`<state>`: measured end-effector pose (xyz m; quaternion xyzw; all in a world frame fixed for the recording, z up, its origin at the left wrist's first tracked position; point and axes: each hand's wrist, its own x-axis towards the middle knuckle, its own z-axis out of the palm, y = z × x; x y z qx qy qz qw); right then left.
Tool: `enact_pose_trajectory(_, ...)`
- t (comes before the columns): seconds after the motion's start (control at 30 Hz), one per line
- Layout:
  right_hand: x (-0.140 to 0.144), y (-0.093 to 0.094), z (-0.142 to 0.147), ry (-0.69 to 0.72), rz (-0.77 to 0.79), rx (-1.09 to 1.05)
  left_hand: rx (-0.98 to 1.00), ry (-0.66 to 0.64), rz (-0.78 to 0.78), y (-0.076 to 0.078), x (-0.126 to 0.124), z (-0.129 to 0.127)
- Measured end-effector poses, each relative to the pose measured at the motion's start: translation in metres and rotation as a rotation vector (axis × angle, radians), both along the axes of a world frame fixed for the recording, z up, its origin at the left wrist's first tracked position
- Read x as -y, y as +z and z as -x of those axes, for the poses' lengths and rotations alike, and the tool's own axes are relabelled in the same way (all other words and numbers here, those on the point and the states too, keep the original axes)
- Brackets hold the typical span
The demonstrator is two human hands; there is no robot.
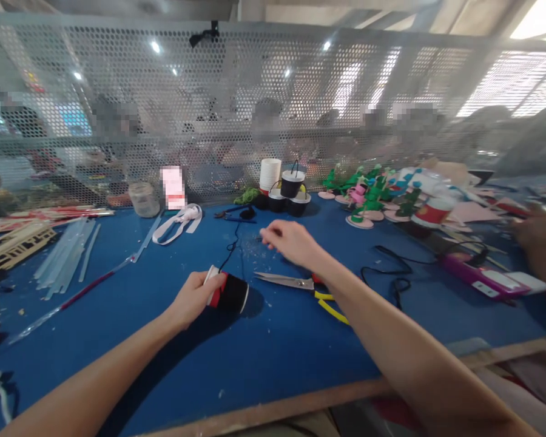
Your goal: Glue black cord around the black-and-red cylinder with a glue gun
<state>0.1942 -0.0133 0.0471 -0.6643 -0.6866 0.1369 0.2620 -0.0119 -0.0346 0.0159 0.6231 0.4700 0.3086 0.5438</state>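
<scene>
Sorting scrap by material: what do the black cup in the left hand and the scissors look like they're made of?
Black cup: probably paper, matte black with a white rim, held by the left hand. Scissors: shiny metal blades, yellow, likely plastic handles.

Blue-topped workbench with a bare wooden front edge, backed by a perforated metal screen spanning the full width. Behind the mesh: blurred people at other benches, ceiling spot lights glaring through. Bright daylight from a window at upper right, pale roof beams overhead.
</scene>
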Motion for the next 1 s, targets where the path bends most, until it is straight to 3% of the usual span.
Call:
enact_pose_trajectory(0.13,-0.024,-0.002,-0.044,-0.215,0.097,0.105,-0.040,0.019,-0.064,0.001,-0.001,0.002)
enact_pose_trajectory(0.3,-0.034,-0.023,-0.054,-0.227,0.341,0.099,-0.057,0.005,-0.118,0.001,-0.002,0.003)
enact_pose_trajectory(0.5,-0.026,-0.025,-0.043,-0.239,0.228,-0.056,-0.080,-0.019,-0.135,0.001,-0.003,0.004)
enact_pose_trajectory(0.63,-0.004,-0.010,-0.034,-0.118,0.126,-0.245,-0.107,0.008,-0.159,0.001,-0.004,0.006)
enact_pose_trajectory(0.8,0.033,0.000,-0.010,0.179,0.206,-0.499,-0.130,0.035,-0.156,0.001,-0.006,0.005)
enact_pose_trajectory(0.9,0.050,-0.003,0.003,0.276,0.200,-0.500,-0.106,0.044,-0.127,0.002,-0.006,0.004)
enact_pose_trajectory(1.0,0.062,-0.005,0.011,0.257,0.208,-0.439,-0.062,0.029,-0.110,0.001,-0.006,0.004)
